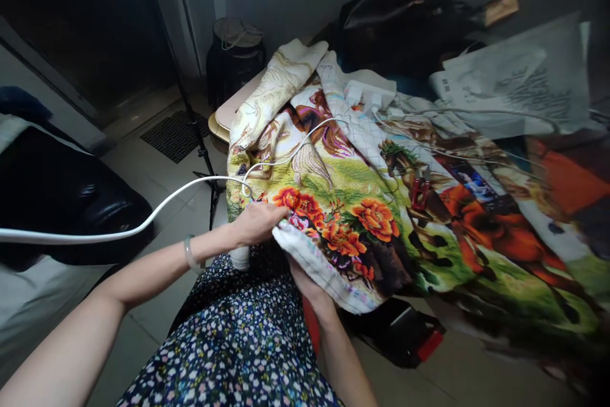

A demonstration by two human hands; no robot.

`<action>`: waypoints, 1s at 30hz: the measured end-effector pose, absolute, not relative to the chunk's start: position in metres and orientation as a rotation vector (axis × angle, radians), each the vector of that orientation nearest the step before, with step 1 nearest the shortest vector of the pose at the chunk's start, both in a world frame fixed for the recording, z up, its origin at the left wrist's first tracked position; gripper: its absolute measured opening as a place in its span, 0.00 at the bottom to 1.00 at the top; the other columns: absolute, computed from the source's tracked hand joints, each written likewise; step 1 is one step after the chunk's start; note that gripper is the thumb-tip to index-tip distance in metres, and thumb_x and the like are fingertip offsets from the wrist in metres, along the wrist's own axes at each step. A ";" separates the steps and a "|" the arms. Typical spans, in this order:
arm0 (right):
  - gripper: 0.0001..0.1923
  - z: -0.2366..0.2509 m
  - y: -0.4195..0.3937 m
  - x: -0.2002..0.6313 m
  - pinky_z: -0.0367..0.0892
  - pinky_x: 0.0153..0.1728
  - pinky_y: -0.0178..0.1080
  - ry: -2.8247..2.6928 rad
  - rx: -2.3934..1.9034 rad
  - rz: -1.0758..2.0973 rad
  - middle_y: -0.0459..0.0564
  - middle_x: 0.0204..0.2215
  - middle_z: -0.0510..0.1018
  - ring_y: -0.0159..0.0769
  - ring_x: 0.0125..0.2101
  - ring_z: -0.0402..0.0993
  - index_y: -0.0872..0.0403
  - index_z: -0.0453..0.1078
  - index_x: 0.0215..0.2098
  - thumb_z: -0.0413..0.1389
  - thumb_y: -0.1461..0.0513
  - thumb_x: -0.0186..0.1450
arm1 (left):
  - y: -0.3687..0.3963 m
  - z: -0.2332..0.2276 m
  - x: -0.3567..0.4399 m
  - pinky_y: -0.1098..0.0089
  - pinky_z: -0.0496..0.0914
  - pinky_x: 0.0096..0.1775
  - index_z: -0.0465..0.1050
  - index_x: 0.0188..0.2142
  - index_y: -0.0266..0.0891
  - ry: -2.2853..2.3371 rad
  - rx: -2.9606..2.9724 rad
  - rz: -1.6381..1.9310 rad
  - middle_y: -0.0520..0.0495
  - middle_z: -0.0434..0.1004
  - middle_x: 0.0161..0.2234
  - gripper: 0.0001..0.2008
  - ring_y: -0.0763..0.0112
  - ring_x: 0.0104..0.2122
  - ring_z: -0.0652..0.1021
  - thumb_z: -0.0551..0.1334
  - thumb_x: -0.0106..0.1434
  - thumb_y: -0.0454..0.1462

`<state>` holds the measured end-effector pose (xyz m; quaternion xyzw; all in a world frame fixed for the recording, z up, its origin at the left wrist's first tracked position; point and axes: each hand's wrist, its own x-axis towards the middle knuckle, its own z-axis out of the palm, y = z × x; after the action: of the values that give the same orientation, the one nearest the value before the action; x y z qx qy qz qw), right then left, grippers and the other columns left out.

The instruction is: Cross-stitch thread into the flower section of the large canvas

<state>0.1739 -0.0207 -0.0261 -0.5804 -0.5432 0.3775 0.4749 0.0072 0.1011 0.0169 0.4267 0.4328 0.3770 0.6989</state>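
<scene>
A large embroidered cloth [328,178] with orange flowers and horses spreads before me, its near edge folded to show the white back. My left hand [260,221] is closed on the cloth at that near edge, thumb and fingers pressed together. Whether a needle is between them is too small to tell. My right hand [307,283] reaches under the folded white edge, and the cloth hides its fingers. A white cable [190,186] runs in from the left, past my left hand and over the cloth.
Red-handled snips [420,188] and a phone with a lit screen [471,180] lie on the cloth to the right. A white power strip [369,96] sits behind them, near a pale bag [524,77]. A thin black stand [190,108] rises at the left, beside a black padded seat [67,197].
</scene>
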 end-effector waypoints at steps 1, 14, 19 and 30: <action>0.11 -0.020 -0.017 0.176 0.68 0.26 0.32 -1.343 -1.423 0.933 0.48 0.36 0.78 0.29 0.27 0.70 0.51 0.76 0.36 0.55 0.55 0.63 | 0.112 0.023 0.011 0.70 0.67 0.43 0.72 0.21 0.43 0.963 1.022 0.804 0.49 0.68 0.18 0.13 0.59 0.36 0.77 0.65 0.42 0.23; 0.18 -0.009 0.033 0.156 0.61 0.19 0.30 -1.061 -1.494 1.161 0.41 0.21 0.68 0.25 0.17 0.62 0.56 0.66 0.42 0.52 0.51 0.63 | 0.173 0.019 0.034 0.70 0.59 0.19 0.71 0.13 0.37 0.827 1.294 0.390 0.46 0.69 0.13 0.06 0.70 0.14 0.66 0.65 0.41 0.30; 0.19 -0.016 0.037 0.147 0.60 0.18 0.30 -0.944 -1.523 1.230 0.40 0.20 0.69 0.24 0.16 0.61 0.57 0.67 0.40 0.54 0.51 0.59 | 0.176 0.010 0.033 0.72 0.58 0.19 0.72 0.14 0.36 0.857 1.228 0.472 0.48 0.70 0.14 0.06 0.72 0.15 0.66 0.67 0.38 0.28; 0.23 -0.024 0.040 0.145 0.59 0.17 0.30 -0.826 -1.539 1.216 0.40 0.18 0.69 0.24 0.14 0.61 0.57 0.69 0.38 0.58 0.47 0.55 | 0.179 0.005 0.031 0.76 0.58 0.22 0.69 0.20 0.34 0.797 1.350 0.371 0.52 0.67 0.18 0.01 0.77 0.19 0.64 0.60 0.44 0.31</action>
<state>0.1450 0.0396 -0.0236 -0.6324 -0.3395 0.4995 0.4851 0.0312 0.1791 0.0055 0.6043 0.3567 0.1662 0.6928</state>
